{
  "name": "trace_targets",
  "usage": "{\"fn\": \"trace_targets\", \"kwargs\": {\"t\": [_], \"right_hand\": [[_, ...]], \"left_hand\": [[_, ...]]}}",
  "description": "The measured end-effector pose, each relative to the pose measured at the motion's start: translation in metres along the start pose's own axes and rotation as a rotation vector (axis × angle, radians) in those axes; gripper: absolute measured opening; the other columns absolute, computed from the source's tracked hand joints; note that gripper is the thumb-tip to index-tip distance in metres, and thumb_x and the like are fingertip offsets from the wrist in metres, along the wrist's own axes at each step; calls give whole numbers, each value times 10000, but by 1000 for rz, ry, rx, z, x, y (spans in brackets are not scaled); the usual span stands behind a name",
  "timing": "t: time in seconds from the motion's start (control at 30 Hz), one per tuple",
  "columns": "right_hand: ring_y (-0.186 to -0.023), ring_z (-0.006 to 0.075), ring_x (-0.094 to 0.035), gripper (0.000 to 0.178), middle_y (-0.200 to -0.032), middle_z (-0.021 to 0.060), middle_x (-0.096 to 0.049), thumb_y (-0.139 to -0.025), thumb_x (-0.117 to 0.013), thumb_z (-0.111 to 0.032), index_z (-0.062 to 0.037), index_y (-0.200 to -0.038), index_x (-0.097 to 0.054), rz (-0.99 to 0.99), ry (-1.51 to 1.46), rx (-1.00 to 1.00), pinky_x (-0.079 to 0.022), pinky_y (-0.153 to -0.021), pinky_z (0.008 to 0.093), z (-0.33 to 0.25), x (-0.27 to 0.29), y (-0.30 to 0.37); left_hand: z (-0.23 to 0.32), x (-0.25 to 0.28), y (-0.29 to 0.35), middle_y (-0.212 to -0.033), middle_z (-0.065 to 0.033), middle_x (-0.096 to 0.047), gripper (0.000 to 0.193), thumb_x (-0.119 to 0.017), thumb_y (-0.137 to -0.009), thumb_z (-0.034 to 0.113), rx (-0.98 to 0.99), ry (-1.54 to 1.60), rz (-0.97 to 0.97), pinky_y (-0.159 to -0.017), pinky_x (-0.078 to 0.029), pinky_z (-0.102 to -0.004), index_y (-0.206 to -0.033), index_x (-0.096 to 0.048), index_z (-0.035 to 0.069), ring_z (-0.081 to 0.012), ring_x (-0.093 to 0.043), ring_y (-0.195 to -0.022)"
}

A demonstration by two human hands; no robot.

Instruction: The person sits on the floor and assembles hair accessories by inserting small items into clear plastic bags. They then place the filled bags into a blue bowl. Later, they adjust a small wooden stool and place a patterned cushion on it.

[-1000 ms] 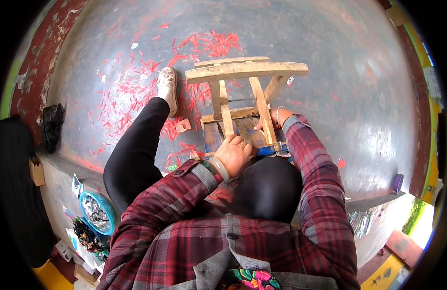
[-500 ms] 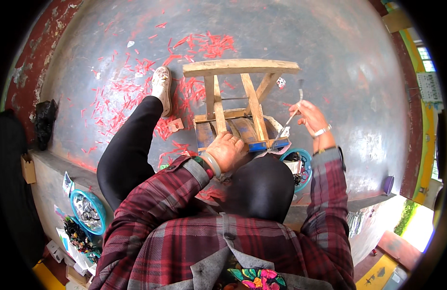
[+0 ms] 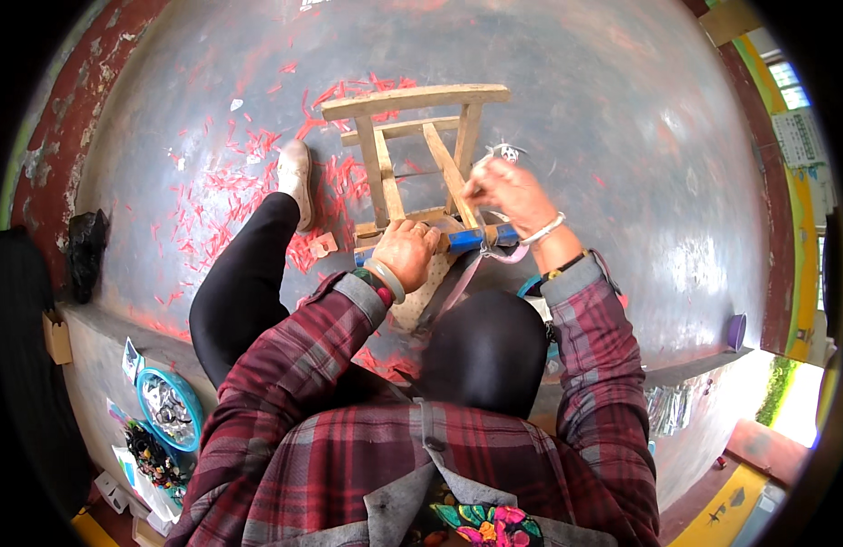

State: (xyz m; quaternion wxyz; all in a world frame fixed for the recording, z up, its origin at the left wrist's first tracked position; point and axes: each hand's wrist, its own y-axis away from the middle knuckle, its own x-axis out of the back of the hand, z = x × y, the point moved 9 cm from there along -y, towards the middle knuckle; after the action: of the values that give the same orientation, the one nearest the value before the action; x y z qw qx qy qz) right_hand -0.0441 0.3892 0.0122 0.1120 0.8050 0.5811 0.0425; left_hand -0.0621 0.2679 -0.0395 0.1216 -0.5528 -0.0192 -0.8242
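A small wooden stool [image 3: 417, 98] lies tipped over in front of my knees, its legs and crossbars showing. My left hand [image 3: 405, 255] is closed over its near, blue-painted edge. Beside the right-hand strut is my right hand [image 3: 512, 196], raised and blurred, its fingers curled together. What they pinch is too smeared to make out. A pale pinkish strap [image 3: 465, 278] hangs from the blue edge below that hand and reaches toward my right knee. A cream dotted cloth or pad [image 3: 414, 308] shows under the stool's near edge.
Red scraps [image 3: 212, 201] litter the floor around my shoe [image 3: 294, 173]. A black-and-white patterned item [image 3: 509, 153] lies beyond my right hand. At the left stands a blue basin [image 3: 191, 401] of small items, near a black plastic bag [image 3: 86, 246]. A purple container [image 3: 736, 332] sits far right.
My right hand has moved left and inward over the stool; the thin strip it held is no longer distinct. The stool has shifted left and tilted, my left hand still on its edge.
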Motion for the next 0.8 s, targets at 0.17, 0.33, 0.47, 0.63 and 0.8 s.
{"fn": "trace_targets", "kwargs": {"t": [0.17,0.33,0.47,0.63,0.8], "right_hand": [[-527,100,-497,232,-572,7,-534,-909,-464,-211,-53,-754,-534,-529,446,-10,-413,-516,274,-27,-64,33],[-602,177,-541,232,-686,77,-564,-826,-578,-271,-51,-898,-567,-59,381,-409,-440,-587,300,51,54,67],[-880,318,-569,555,-947,172,-567,-684,-681,-268,-141,-1182,-472,-80,1162,-231,-467,-735,393,115,77,87],[-936,396,-557,712,-1051,231,-551,-677,-657,-321,-93,-1290,-377,-459,1322,-606,-451,-821,417,241,53,117],[-964,384,-555,629,-1022,256,-572,-646,-681,-359,2,-1118,-474,89,1172,-598,-460,-812,429,237,101,74]], "left_hand": [[-22,11,-10,-903,-117,-574,277,-588,-723,189,69,-78,97,-798,-425,-394,-967,-544,65,-275,-549,-912],[-58,32,-37,-921,-136,-574,323,-631,-696,166,153,-27,10,-802,-436,-389,-975,-529,38,-299,-529,-945],[-60,33,-48,-920,-145,-577,348,-622,-714,187,150,23,-37,-816,-434,-387,-1008,-531,24,-311,-523,-953],[-61,48,-56,-904,-150,-581,350,-621,-715,199,166,41,13,-789,-443,-404,-1009,-537,29,-326,-526,-935],[-59,37,-48,-904,-159,-579,368,-631,-710,209,149,30,-3,-789,-443,-408,-1017,-540,28,-336,-525,-940]]}}
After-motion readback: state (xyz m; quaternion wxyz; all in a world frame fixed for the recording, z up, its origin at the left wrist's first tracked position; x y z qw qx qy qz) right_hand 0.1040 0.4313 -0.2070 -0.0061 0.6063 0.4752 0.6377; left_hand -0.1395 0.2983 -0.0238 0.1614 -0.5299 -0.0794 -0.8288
